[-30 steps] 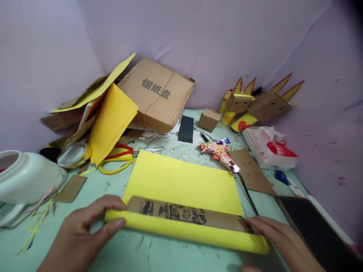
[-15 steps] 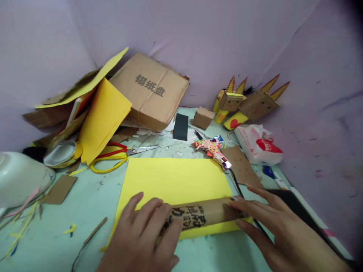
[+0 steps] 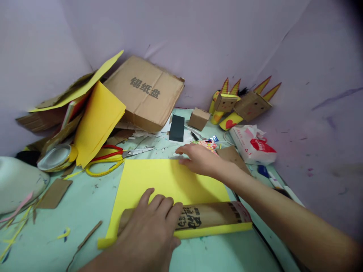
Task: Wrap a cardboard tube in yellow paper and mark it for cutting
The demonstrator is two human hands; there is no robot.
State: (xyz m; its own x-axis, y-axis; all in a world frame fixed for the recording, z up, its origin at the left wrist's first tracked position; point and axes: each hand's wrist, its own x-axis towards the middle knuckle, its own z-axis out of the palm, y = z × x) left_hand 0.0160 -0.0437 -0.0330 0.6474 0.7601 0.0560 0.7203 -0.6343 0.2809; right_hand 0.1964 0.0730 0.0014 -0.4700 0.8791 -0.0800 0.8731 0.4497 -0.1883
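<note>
Left hand (image 3: 149,226) lies flat, palm down and fingers spread, on a printed cardboard tube (image 3: 210,217) near the close edge of the surface (image 3: 85,196). It presses rather than grips; the fingers are not curled round anything. The tube lies crosswise on the near end of a yellow paper sheet (image 3: 159,181), with a strip of the yellow showing along the tube's front edge. Black lettering is visible on the tube to the right of the fingers.

Right hand (image 3: 198,160) is stretched forward to the sheet's far edge, fingers extended and loosely open, fingertips touching the top edge of the paper. It holds nothing. Just behind it lies a patterned glue gun (image 3: 208,143), mostly hidden by the hand.

Around: red-and-yellow-handled scissors (image 3: 113,158) lie just left of the sheet. A dark block (image 3: 177,128) stands beyond the far edge, with a small cardboard box (image 3: 198,118) beside it. A large flattened carton (image 3: 144,92) with grey characters leans on the back wall, with orange-yellow card (image 3: 96,122) propped on its left. Cardboard figures with striped spikes (image 3: 241,104) sit at the far right, and a tissue pack (image 3: 252,145) lies in front of them. A tape roll (image 3: 55,158) rests at far left.
</note>
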